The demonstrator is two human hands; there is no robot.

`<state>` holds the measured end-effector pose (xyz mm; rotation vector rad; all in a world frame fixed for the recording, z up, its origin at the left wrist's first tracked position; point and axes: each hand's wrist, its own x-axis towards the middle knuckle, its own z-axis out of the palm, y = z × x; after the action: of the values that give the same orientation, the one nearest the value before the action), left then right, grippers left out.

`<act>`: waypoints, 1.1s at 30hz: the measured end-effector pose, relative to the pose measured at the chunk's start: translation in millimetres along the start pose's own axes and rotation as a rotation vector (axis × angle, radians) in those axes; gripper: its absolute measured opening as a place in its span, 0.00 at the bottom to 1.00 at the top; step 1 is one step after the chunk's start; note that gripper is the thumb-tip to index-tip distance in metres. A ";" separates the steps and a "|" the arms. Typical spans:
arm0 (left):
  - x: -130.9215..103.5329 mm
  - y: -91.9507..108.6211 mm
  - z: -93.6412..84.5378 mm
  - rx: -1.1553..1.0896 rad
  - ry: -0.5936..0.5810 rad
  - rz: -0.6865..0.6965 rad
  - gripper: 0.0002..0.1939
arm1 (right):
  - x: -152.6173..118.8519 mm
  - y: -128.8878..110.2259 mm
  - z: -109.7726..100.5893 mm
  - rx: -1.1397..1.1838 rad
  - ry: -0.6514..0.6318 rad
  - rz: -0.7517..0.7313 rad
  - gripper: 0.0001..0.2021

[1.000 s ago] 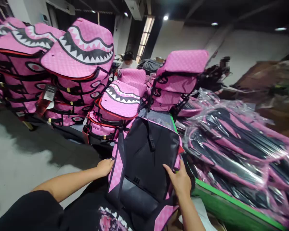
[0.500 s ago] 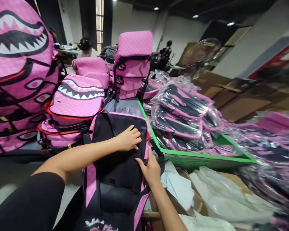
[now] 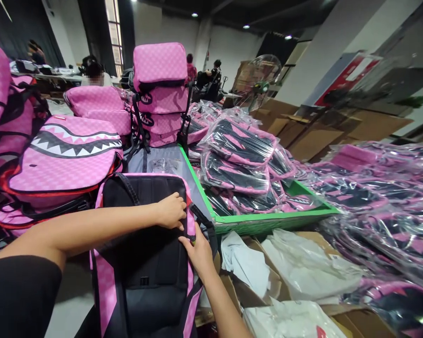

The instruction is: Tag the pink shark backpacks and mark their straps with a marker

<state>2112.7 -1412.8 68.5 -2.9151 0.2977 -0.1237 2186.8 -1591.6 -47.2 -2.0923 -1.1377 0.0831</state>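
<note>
In front of me stands a pink and black backpack (image 3: pixel 155 263), its black padded side turned toward me and shoulder straps hanging at its lower part. My left hand (image 3: pixel 171 211) reaches across it, fingers curled closed at the upper right edge of the black panel. Just below, my right hand (image 3: pixel 199 251) grips the pink side edge, thumb on the near face and fingers partly hidden behind. A small green bit shows beside the right thumb; I cannot make out what it is. A black strap (image 3: pixel 201 216) hangs at that side.
Pink shark-mouth backpacks (image 3: pixel 70 155) are piled at left, with a stack of pink bags (image 3: pixel 160 65) behind. A green-edged bin (image 3: pixel 268 217) holds plastic-wrapped backpacks (image 3: pixel 239 141); more lie at right. Below are cartons with white plastic bags (image 3: pixel 310 267). People and a fan (image 3: pixel 262 84) are farther back.
My view has swung right, so the scene shifts left. My left hand's spread fingers have curled in at the panel's edge, closer to my right hand, which still grips the side.
</note>
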 end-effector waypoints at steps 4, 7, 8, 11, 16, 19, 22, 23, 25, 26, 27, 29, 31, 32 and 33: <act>0.9 -17.5 -6.4 0.011 0.023 0.054 0.25 | 3.8 0.1 1.0 0.007 -0.049 0.047 0.29; 2.1 -43.7 -20.1 0.118 0.052 0.011 0.30 | 7.5 -2.8 -4.6 -0.036 -0.022 0.052 0.27; 1.6 -52.8 -25.9 0.162 0.064 -0.023 0.30 | 9.4 -3.6 -7.6 -0.043 -0.014 0.047 0.26; -6.2 -69.8 -45.7 0.230 0.096 -0.041 0.31 | 17.7 -4.7 -19.7 -0.032 -0.002 0.030 0.25; -34.0 -47.1 -97.2 0.221 0.155 -0.086 0.28 | 34.8 -6.0 -67.9 0.167 -0.076 -0.015 0.26; -54.2 -17.0 -131.0 0.235 0.208 -0.181 0.25 | 45.8 -11.0 -112.1 0.255 -0.113 -0.058 0.29; -80.4 9.3 -136.7 0.202 0.172 -0.268 0.23 | 53.1 -22.9 -131.6 0.246 -0.288 -0.104 0.28; -90.2 16.5 -129.7 0.174 0.130 -0.295 0.22 | 53.6 -28.4 -128.0 0.224 -0.346 -0.111 0.26; -108.4 28.4 -106.0 0.091 0.030 -0.344 0.20 | 52.9 -40.4 -108.0 0.148 -0.415 -0.110 0.25; -115.9 32.9 -92.1 0.040 -0.009 -0.368 0.20 | 52.7 -46.2 -94.6 0.098 -0.421 -0.111 0.24; -121.7 36.4 -78.8 -0.007 -0.029 -0.392 0.20 | 53.2 -51.5 -81.0 0.047 -0.412 -0.119 0.24; -128.2 40.4 -57.7 -0.079 -0.025 -0.447 0.21 | 57.1 -59.6 -58.2 -0.035 -0.371 -0.153 0.24; -128.5 41.2 -45.2 -0.116 0.005 -0.495 0.21 | 63.8 -63.6 -44.5 -0.082 -0.361 -0.183 0.24; -126.8 40.9 -41.1 -0.128 0.019 -0.511 0.21 | 67.2 -64.1 -40.7 -0.094 -0.367 -0.189 0.24; -124.1 40.5 -37.6 -0.136 0.031 -0.520 0.20 | 70.3 -64.0 -38.1 -0.103 -0.373 -0.190 0.24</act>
<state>1979.9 -1433.2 88.8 -3.0532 -0.4711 -0.2347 2199.0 -1539.6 40.2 -2.1006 -1.5868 0.3421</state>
